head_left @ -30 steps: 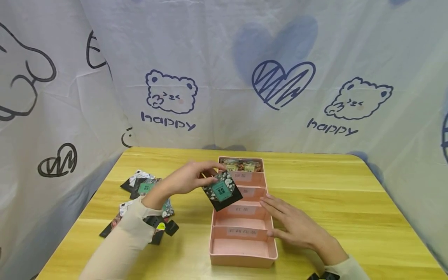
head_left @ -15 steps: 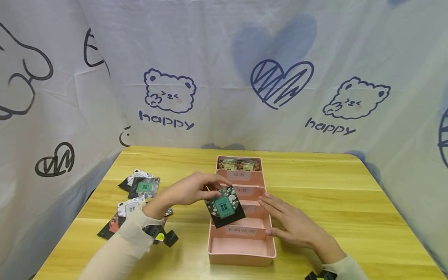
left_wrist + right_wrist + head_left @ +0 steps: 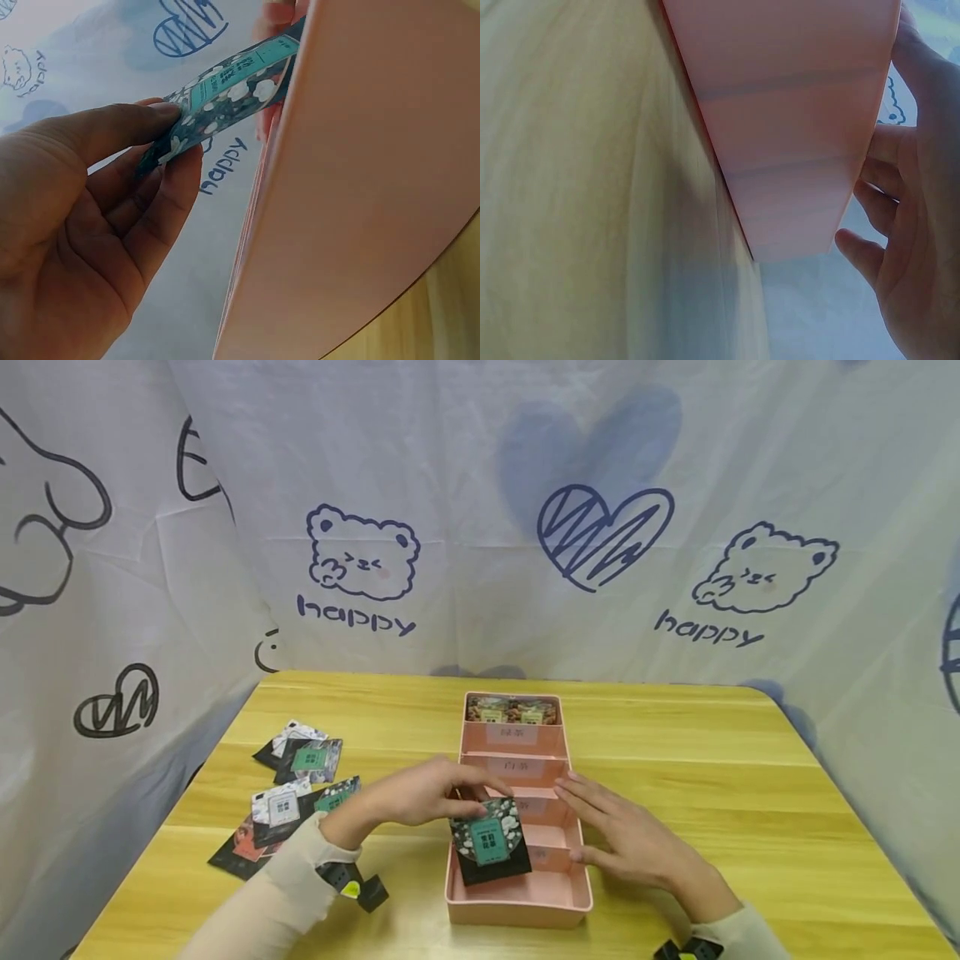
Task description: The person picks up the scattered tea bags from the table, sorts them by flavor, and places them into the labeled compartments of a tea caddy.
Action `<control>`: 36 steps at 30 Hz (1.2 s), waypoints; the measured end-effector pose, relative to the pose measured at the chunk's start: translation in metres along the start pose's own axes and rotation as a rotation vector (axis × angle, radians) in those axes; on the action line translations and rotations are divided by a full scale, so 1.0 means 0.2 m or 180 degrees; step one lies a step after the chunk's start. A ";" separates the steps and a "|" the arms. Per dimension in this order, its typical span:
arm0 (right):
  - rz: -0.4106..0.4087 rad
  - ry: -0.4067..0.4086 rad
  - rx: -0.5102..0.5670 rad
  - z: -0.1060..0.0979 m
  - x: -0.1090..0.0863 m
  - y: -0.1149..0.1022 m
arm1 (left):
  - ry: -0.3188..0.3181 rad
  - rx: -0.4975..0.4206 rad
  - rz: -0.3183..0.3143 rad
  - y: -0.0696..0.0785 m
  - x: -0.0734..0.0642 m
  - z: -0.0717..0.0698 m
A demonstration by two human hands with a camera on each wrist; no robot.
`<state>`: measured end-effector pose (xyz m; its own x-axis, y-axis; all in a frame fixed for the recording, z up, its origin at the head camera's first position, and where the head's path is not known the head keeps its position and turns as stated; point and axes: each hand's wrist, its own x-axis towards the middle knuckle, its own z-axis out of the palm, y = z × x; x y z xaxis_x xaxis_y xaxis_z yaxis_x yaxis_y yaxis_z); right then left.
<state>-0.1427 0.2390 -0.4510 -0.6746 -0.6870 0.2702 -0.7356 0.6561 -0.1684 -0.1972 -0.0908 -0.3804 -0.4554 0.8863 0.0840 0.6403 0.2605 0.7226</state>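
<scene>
My left hand [image 3: 420, 795] pinches a flat tea sachet [image 3: 491, 843] by its upper left edge, thumb on the printed side. The sachet is black with white flowers and a green label, tilted over the front compartments of a long pink box [image 3: 519, 913]. In the left wrist view, the sachet [image 3: 240, 75] reaches past the box's rim, its far end hidden behind the wall. My right hand [image 3: 637, 839] rests against the box's right rim with fingers extended. Its fingertips touch the top edge in the right wrist view, beside the pink side wall [image 3: 795, 120].
Several more sachets [image 3: 281, 810] lie overlapped on the table's left side, with a smaller group [image 3: 309, 760] behind them. Two sachets [image 3: 512, 711] fill the box's rear compartment. Dividers [image 3: 517, 767] with labels split the box. A printed cloth [image 3: 480, 527] hangs behind the table.
My left hand has brought the sachet nearer along the box, from its middle toward the front compartments, turning it more upright. My right hand has stayed at the rim.
</scene>
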 end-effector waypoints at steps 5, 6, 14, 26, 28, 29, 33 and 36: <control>0.0018 -0.0017 0.0008 0.00 -0.01 -0.01 | -0.0025 0.0029 0.0021 0.01 0.00 0.03; 0.0011 -0.0010 0.0004 0.00 0.00 -0.01 | -0.0032 0.0032 0.0019 0.01 0.00 0.04; 0.0013 0.0023 0.0018 0.00 0.00 -0.01 | -0.0161 0.0041 0.0063 -0.01 -0.01 0.08; 0.0056 -0.0027 0.0045 0.00 -0.01 -0.01 | -0.0251 0.0323 0.0148 0.01 -0.03 0.12; 0.0094 -0.0054 0.0059 0.00 -0.01 -0.01 | -0.0276 0.0363 0.0152 0.02 -0.02 0.12; 0.0103 -0.0060 0.0070 0.00 -0.01 -0.01 | -0.0287 0.0384 0.0150 0.02 -0.02 0.12; 0.0135 -0.0077 0.0078 0.00 -0.01 -0.02 | -0.0319 0.0458 0.0183 0.02 -0.02 0.14; 0.0127 -0.0072 0.0072 0.00 0.00 -0.02 | -0.0340 0.0531 0.0278 0.02 -0.02 0.15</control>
<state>-0.1401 0.2370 -0.4495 -0.7045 -0.6674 0.2414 -0.7091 0.6761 -0.2002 -0.1744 -0.0831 -0.3982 -0.3312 0.9415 0.0617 0.7720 0.2328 0.5915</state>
